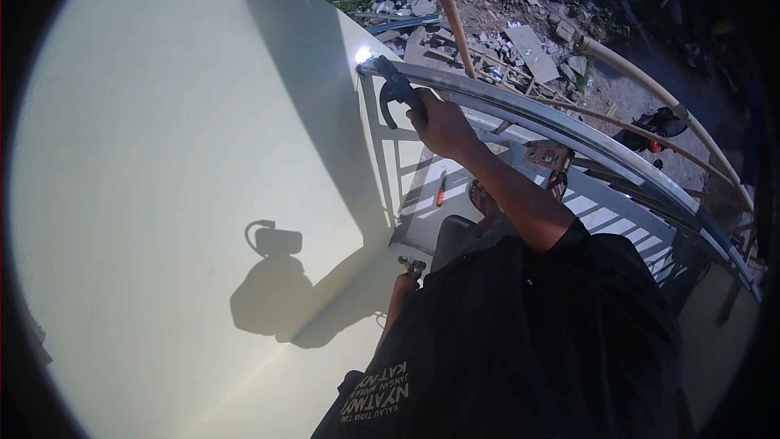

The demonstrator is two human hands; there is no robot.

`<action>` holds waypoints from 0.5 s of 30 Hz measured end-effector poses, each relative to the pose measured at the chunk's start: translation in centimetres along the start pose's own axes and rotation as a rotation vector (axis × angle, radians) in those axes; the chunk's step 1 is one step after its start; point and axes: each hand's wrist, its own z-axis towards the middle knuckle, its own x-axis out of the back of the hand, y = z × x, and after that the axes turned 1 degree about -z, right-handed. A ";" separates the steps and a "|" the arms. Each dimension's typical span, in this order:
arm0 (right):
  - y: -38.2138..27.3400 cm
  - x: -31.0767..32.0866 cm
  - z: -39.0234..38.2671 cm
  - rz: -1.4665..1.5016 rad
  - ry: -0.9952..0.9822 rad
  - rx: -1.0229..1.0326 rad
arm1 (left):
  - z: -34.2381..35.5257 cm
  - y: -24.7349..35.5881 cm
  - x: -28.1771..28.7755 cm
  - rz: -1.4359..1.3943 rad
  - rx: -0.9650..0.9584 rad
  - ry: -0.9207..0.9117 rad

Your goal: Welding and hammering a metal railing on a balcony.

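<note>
My right hand [445, 126] is closed around a black welding electrode holder [398, 89] with a curved lever. Its tip meets the end of the metal railing [504, 97] beside the cream wall [179, 130], where a bright white glare [363, 54] shows. Lower down, close to my body, my left hand [404, 286] is closed on a small hammer [413, 263] with its metal head upward; most of its handle is hidden. Between the railing and my legs, a red-handled tool [441, 189] lies on the floor.
My sandalled feet [485, 202] are on the light floor, striped by railing shadows. Near them is a box-like thing [549, 154] with a printed picture. Beyond the railing, bamboo poles [448, 8] stand over rubble and boards [532, 50] on lower ground.
</note>
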 end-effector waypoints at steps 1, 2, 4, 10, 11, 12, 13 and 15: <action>-0.1 0.0 0.1 -0.008 0.013 -0.016 | 0.2 -0.1 0.0 -0.001 -0.001 0.001; -0.1 0.0 0.1 0.004 0.020 0.012 | 0.2 -0.2 0.0 -0.010 -0.018 -0.001; -0.2 0.0 0.2 -0.020 0.000 -0.028 | 0.4 -0.3 0.0 -0.018 -0.037 -0.004; 0.0 0.0 0.2 0.000 -0.036 -0.042 | 0.2 -0.3 -0.1 -0.011 -0.077 -0.006; 0.1 0.0 0.2 0.000 -0.036 -0.042 | 0.1 -0.1 -0.1 -0.017 -0.054 -0.005; 0.2 -0.1 0.2 -0.002 -0.018 -0.029 | -0.1 0.0 -0.1 -0.024 -0.025 -0.032; 0.2 -0.2 0.3 -0.015 -0.013 -0.041 | -0.3 0.3 0.0 -0.022 -0.032 -0.004; 0.4 -0.3 0.3 -0.005 0.003 -0.009 | -0.8 0.8 0.1 -0.061 -0.003 -0.017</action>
